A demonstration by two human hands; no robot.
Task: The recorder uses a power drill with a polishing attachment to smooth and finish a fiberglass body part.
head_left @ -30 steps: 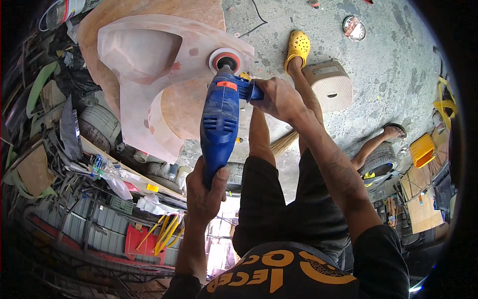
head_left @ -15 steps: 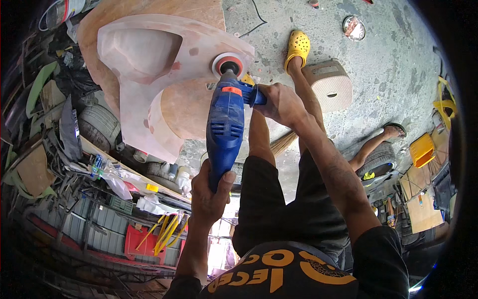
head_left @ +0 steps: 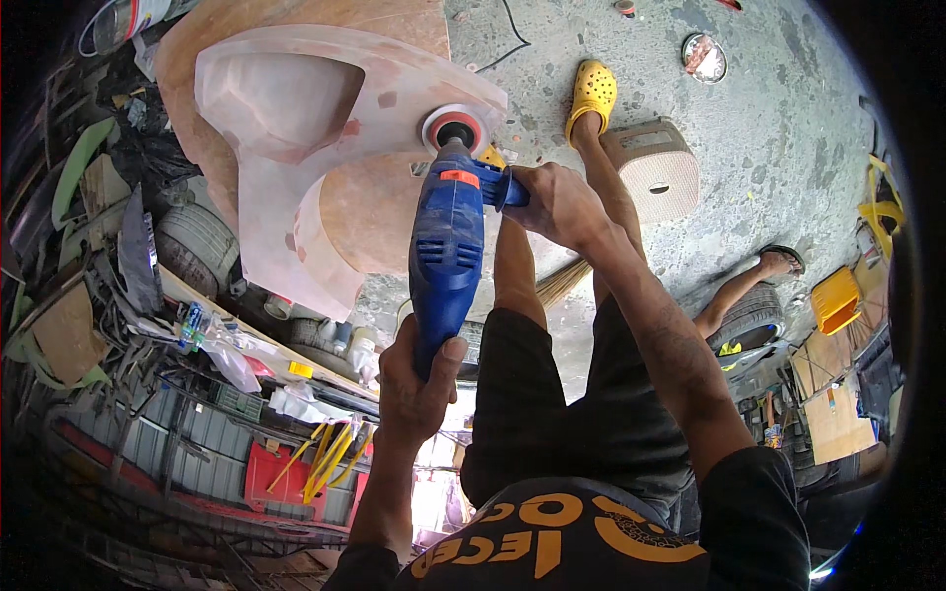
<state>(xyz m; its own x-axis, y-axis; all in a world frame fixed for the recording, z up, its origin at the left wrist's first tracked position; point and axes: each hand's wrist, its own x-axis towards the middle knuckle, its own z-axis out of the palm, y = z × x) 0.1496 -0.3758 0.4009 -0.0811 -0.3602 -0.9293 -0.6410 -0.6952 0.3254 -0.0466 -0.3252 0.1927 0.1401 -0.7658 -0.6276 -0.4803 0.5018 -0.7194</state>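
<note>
A blue power drill (head_left: 448, 241) with an orange switch carries a round sanding pad (head_left: 456, 130) at its far end. My left hand (head_left: 416, 389) is wrapped round the drill's rear handle. Around the side handle, to the right of the drill's front, my right hand (head_left: 564, 207) is closed. The pad rests on the right end of a pale, curved moulded panel (head_left: 271, 187), which has a deep hollow at its upper left and reddish patches on its surface. A brown board (head_left: 379, 212) lies beneath the panel. Whether the pad is spinning I cannot tell.
My foot in a yellow clog (head_left: 593, 94) stands right of the panel, beside a beige plastic stool (head_left: 658, 177). Broom bristles (head_left: 564, 283) show between my legs. A round tin lid (head_left: 705, 59) lies on the concrete floor. Tyres (head_left: 197, 246) and clutter line the left side.
The view has shifted very slightly. My hands, the drill and the pad keep nearly the same place on the panel.
</note>
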